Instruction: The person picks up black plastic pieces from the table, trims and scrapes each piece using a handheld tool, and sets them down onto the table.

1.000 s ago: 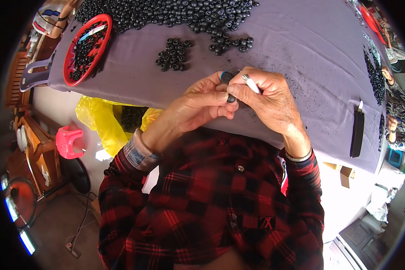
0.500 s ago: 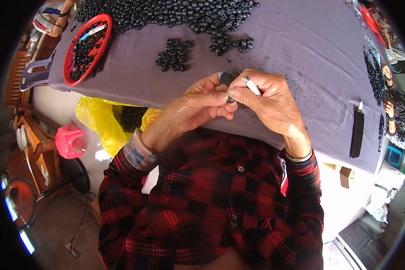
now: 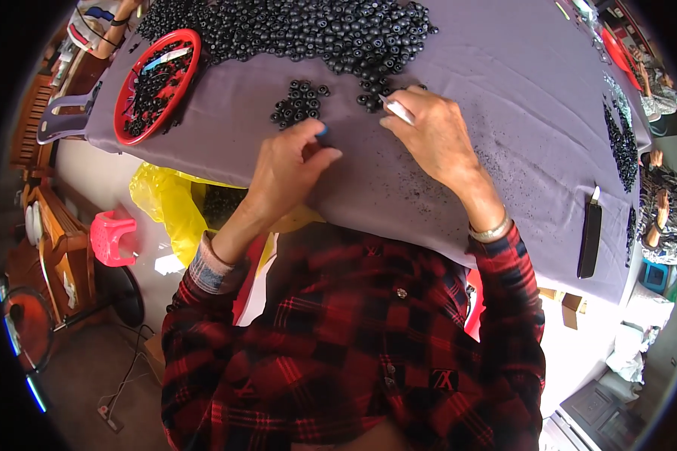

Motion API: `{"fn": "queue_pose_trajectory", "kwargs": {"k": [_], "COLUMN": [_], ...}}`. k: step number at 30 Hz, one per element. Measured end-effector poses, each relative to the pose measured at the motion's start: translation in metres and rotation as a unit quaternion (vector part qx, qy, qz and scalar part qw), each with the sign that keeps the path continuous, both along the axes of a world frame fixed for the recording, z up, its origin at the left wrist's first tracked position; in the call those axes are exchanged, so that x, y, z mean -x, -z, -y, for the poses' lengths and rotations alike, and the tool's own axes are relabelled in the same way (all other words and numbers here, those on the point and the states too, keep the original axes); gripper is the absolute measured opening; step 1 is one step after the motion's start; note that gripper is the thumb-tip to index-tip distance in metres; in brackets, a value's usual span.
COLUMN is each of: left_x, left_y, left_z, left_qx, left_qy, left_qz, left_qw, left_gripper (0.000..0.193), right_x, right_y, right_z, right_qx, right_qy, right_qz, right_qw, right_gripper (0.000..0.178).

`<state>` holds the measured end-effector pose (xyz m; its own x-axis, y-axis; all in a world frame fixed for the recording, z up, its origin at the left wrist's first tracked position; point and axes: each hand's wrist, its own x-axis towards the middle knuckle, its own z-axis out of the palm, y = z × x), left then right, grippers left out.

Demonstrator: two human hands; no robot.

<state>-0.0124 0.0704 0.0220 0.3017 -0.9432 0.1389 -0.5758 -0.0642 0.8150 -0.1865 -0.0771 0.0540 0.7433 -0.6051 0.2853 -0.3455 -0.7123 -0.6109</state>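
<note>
My left hand reaches over the purple cloth just short of a small cluster of round black beads. Its thumb and a blue-covered fingertip are apart, with nothing visible between them; the other fingers are hidden beneath. My right hand is closed around a slim white tool with a dark pointed tip. That tip is beside a few black beads at the near edge of the large bead pile. What the lower fingers of the right hand do is hidden.
A red tray of black bits stands on the cloth at left. A black-handled knife lies at right, and dark crumbs dot the cloth. Below the table's near edge is a yellow bag. Other people sit at the far left and right.
My hands were together around a small dark bead and have parted. The left moved left toward the small cluster; the right moved farther out, toward the large pile, still holding the white tool.
</note>
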Motion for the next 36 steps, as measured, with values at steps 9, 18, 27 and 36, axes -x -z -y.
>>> {"fn": "queue_pose_trajectory", "kwargs": {"k": [9, 18, 27, 36], "left_x": [-0.009, 0.026, 0.043, 0.041], "left_y": [0.000, -0.024, -0.021, -0.012], "left_z": [0.007, 0.010, 0.011, 0.009], "left_qx": [0.046, -0.023, -0.041, -0.049], "left_qy": [-0.108, 0.051, 0.175, 0.195], "left_qz": [0.113, -0.489, -0.642, -0.660], "left_qw": [0.987, 0.870, 0.745, 0.724], "left_gripper": [0.023, 0.026, 0.036, 0.038], "right_x": [-0.033, 0.002, 0.034, 0.034], "right_y": [0.009, -0.009, -0.022, -0.015], "right_z": [0.015, -0.023, -0.047, -0.048], "right_qx": [0.096, -0.039, -0.094, -0.096], "right_qy": [-0.009, -0.057, -0.078, -0.081], "right_qz": [-0.081, 0.167, 0.180, 0.188], "right_qw": [0.992, 0.984, 0.976, 0.974], "right_gripper": [0.019, 0.022, 0.025, 0.027]}}
